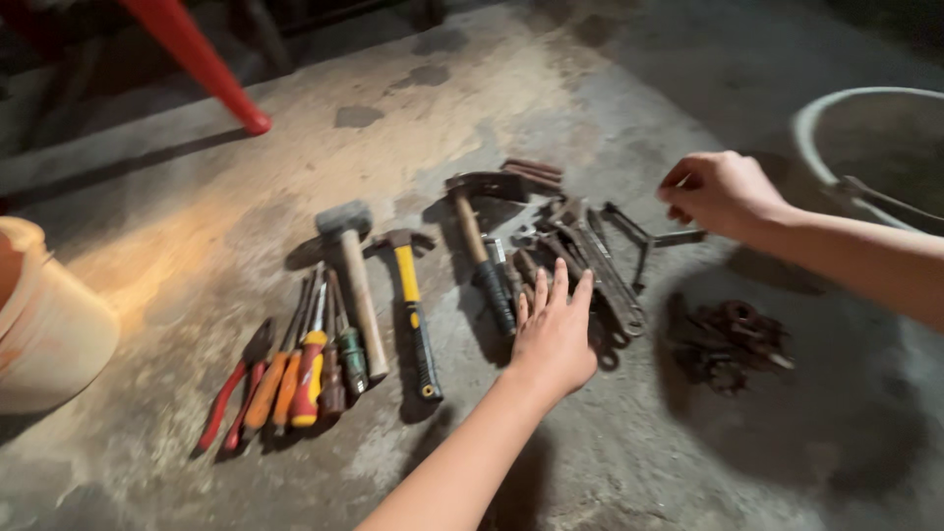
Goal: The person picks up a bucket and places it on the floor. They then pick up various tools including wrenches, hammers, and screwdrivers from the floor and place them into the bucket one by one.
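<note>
Head view: tools laid in a row on a rough, dusty concrete floor (610, 88).
Left hand (553, 334): flat, fingers straight and close together, resting on a heap of dark, rusty wrenches (600, 261) at centre; their long axes run roughly 11 to 5 o'clock.
Right hand (720, 192): at 2 o'clock, fingers curled, pinching something small I cannot make out.
Hammers: yellow-handled claw hammer (411, 295) and wooden-handled mallet (352, 275), heads towards 12.
Screwdrivers (305, 364): orange and red handles, at 8 o'clock.
Bucket (44, 324): pale plastic, at 9.
</note>
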